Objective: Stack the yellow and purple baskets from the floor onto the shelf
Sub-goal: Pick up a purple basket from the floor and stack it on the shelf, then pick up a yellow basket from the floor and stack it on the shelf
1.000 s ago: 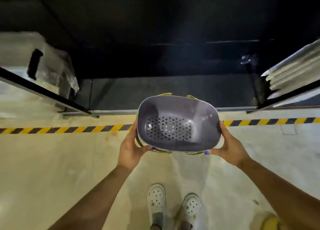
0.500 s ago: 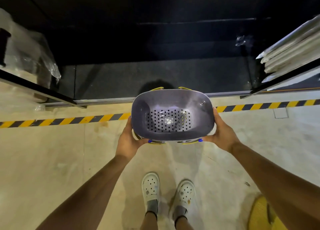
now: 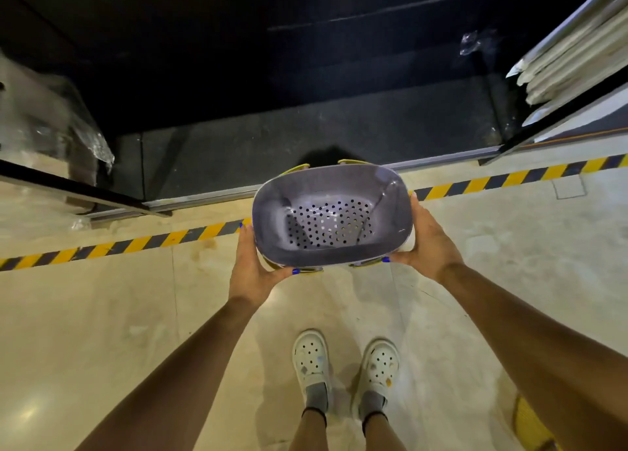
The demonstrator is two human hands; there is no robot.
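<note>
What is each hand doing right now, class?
Left hand: grip closed on the purple basket, at its left end.
Right hand: grip closed on the same basket's right end.

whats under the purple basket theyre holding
A yellow basket is nested under the purple basket; only yellow rim edges show around it. Its body is covered. Both hands grip the sides.

A warehouse or stockroom: hazard-striped floor tape (image 3: 142, 243), dark low shelving (image 3: 306, 151), plastic-wrapped stock (image 3: 44, 127).
</note>
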